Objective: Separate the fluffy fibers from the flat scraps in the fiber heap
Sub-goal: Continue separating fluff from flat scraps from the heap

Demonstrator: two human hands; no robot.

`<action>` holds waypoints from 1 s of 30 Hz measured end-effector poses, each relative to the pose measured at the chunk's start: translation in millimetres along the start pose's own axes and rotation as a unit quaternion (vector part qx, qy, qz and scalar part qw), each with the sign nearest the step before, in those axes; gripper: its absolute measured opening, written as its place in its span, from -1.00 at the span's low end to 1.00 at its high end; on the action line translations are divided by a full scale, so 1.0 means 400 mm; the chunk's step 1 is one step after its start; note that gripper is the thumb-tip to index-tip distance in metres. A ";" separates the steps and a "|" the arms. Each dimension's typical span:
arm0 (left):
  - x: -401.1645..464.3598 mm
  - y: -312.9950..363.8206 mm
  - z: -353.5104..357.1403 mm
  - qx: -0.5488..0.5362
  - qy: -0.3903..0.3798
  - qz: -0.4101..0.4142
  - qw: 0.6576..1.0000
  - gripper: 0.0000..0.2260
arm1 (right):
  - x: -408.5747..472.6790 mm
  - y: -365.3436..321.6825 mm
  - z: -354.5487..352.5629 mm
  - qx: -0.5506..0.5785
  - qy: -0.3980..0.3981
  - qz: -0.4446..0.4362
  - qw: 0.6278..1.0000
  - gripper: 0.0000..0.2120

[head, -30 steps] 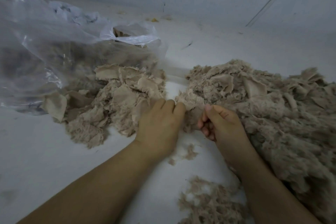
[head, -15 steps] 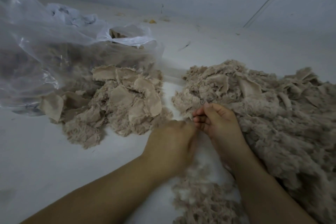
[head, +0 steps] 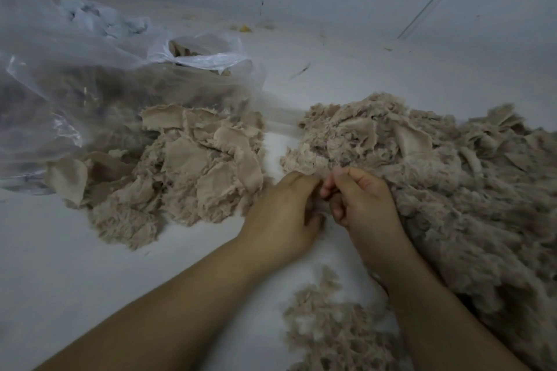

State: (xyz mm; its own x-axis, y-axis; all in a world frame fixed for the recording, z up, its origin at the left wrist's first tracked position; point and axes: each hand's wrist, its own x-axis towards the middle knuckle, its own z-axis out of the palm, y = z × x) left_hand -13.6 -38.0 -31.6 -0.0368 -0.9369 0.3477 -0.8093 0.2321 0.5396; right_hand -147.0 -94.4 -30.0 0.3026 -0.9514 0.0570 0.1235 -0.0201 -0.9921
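Flat scraps [head: 193, 166] lie left, fiber heap [head: 452, 184] right, hands between.

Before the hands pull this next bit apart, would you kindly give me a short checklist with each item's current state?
1. Both hands meet at the near edge of the big heap: ok.
2. Right hand pinches something: ok, fingers curled.
3. Left hand has a grip: cannot tell, fingertips hidden.
4. Flat-scrap pile apart from the heap: ok.
5. Fluffy pile near the wrists: ok.
6. Plastic bag clear of the hands: ok.
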 end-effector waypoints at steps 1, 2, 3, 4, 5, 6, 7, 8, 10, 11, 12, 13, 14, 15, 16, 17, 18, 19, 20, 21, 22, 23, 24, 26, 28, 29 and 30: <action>0.009 -0.001 0.008 -0.009 0.003 0.001 1.000 -0.83 | 0.000 0.000 -0.001 0.001 0.004 -0.002 1.000 -0.58; 0.015 -0.006 0.013 -0.022 0.011 -0.007 1.000 -0.89 | 0.000 0.000 -0.002 0.000 0.011 -0.001 1.000 -0.58; 0.016 -0.014 0.015 -0.041 0.023 -0.020 0.999 -0.93 | 0.000 0.001 -0.002 -0.006 0.019 0.001 1.000 -0.60; 0.015 -0.022 0.015 -0.065 0.037 -0.033 0.997 -0.94 | -0.001 0.001 -0.001 -0.016 0.023 0.007 1.000 -0.63; 0.011 -0.028 0.016 -0.093 0.051 -0.045 0.993 -0.92 | -0.001 0.001 0.000 -0.029 0.021 0.015 0.999 -0.67; 0.009 -0.032 0.016 -0.124 0.064 -0.059 0.988 -0.89 | -0.002 0.000 0.001 -0.043 0.013 0.022 0.999 -0.68; 0.008 -0.034 0.015 -0.161 0.074 -0.075 0.981 -0.86 | -0.001 0.001 0.003 -0.058 0.000 0.028 0.998 -0.67; 0.009 -0.033 0.015 -0.206 0.080 -0.094 0.971 -0.84 | -0.001 0.000 0.004 -0.073 -0.012 0.033 0.997 -0.65; 0.012 -0.031 0.013 -0.304 0.092 -0.125 0.940 -0.81 | -0.001 -0.001 0.008 -0.090 -0.029 0.044 0.995 -0.62; 0.013 -0.031 0.012 -0.340 0.094 -0.132 0.926 -0.80 | -0.002 -0.001 0.009 -0.090 -0.031 0.050 0.994 -0.63; 0.014 -0.031 0.010 -0.365 0.094 -0.132 0.917 -0.80 | -0.001 0.001 0.008 -0.084 -0.032 0.056 0.994 -0.64; 0.015 -0.031 0.007 -0.383 0.090 -0.128 0.911 -0.79 | 0.000 0.003 0.008 -0.079 -0.034 0.060 0.994 -0.66; 0.015 -0.030 0.004 -0.401 0.083 -0.124 0.904 -0.79 | 0.000 0.005 0.007 -0.080 -0.041 0.059 0.994 -0.70; 0.016 -0.029 0.000 -0.414 0.077 -0.122 0.899 -0.78 | 0.001 0.006 0.006 -0.085 -0.053 0.054 0.993 -0.74; 0.017 -0.028 -0.004 -0.421 0.073 -0.122 0.896 -0.78 | 0.001 0.008 0.006 -0.090 -0.066 0.048 0.993 -0.77; 0.017 -0.029 -0.007 -0.424 0.070 -0.123 0.894 -0.79 | 0.001 0.010 0.005 -0.093 -0.075 0.042 0.992 -0.78; 0.016 -0.028 -0.009 -0.431 0.068 -0.125 0.891 -0.81 | 0.002 0.011 0.005 -0.092 -0.078 0.040 0.992 -0.78; 0.016 -0.027 -0.010 -0.439 0.070 -0.128 0.887 -0.85 | 0.003 0.012 0.004 -0.091 -0.075 0.041 0.992 -0.79; 0.016 -0.025 -0.011 -0.449 0.075 -0.131 0.881 -0.91 | 0.004 0.013 0.003 -0.090 -0.069 0.042 0.993 -0.80; 0.017 -0.025 -0.010 -0.455 0.083 -0.135 0.876 -0.94 | 0.004 0.013 0.002 -0.090 -0.061 0.042 0.993 -0.82; 0.018 -0.024 -0.009 -0.458 0.089 -0.142 0.873 -0.93 | 0.004 0.014 0.001 -0.089 -0.052 0.040 0.994 -0.83; 0.018 -0.022 -0.009 -0.458 0.096 -0.148 0.871 -0.93 | 0.005 0.014 -0.001 -0.088 -0.042 0.035 0.995 -0.86; 0.019 -0.020 -0.011 -0.459 0.104 -0.153 0.869 -0.95 | 0.004 0.014 -0.002 -0.091 -0.034 0.029 0.995 -0.87; 0.019 -0.022 -0.011 -0.453 0.122 -0.162 0.868 -0.86 | 0.004 0.013 -0.002 -0.109 -0.023 0.014 0.994 -0.88; 0.017 -0.030 -0.009 -0.446 0.138 -0.162 0.869 -0.77 | 0.005 0.011 -0.001 -0.127 -0.013 0.000 0.992 -0.87; 0.016 -0.033 -0.008 -0.443 0.143 -0.161 0.870 -0.73 | 0.006 0.011 -0.001 -0.134 -0.010 -0.005 0.991 -0.86; 0.015 -0.035 -0.006 -0.444 0.144 -0.159 0.870 -0.69 | 0.006 0.012 0.000 -0.139 -0.009 -0.009 0.990 -0.86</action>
State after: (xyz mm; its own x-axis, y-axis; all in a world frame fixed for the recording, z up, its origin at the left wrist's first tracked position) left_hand -1.2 -46.0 -35.2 0.3591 -0.9156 0.1811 0.0242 0.2031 0.9789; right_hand -145.8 -97.0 -34.4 0.3192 -0.9448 0.0737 -0.1346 -0.1222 -0.9833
